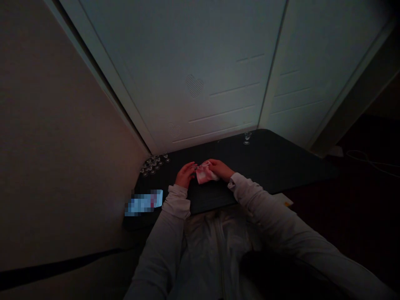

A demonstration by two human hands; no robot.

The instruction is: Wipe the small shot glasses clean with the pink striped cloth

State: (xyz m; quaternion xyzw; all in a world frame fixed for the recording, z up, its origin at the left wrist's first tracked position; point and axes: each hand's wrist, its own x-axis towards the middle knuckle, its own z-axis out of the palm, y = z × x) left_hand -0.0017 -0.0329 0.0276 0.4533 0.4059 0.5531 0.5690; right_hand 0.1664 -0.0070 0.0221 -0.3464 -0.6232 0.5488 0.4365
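Pink-and-white cloth [204, 175], small and bunched, between my hands, over the dark table [215, 199], about midway from front edge to back edge, left of centre. Right hand [221, 170]: fingers closed on the cloth's upper right. Left hand [185, 175]: fingers curled at its left side; light too dim to tell whether they pinch anything. A pale strip shows along the top, cord or fold, can't say. Handling, my judgement: light, limp, not slippery, nothing to break; best hold is the gathered upper edge, fingertips only, light pinch. Elsewhere: small stemmed glasses [152, 164] clustered at the back left corner, a single glass [247, 138] by the back edge near the back right corner, lit screen [143, 203] near the front left corner.
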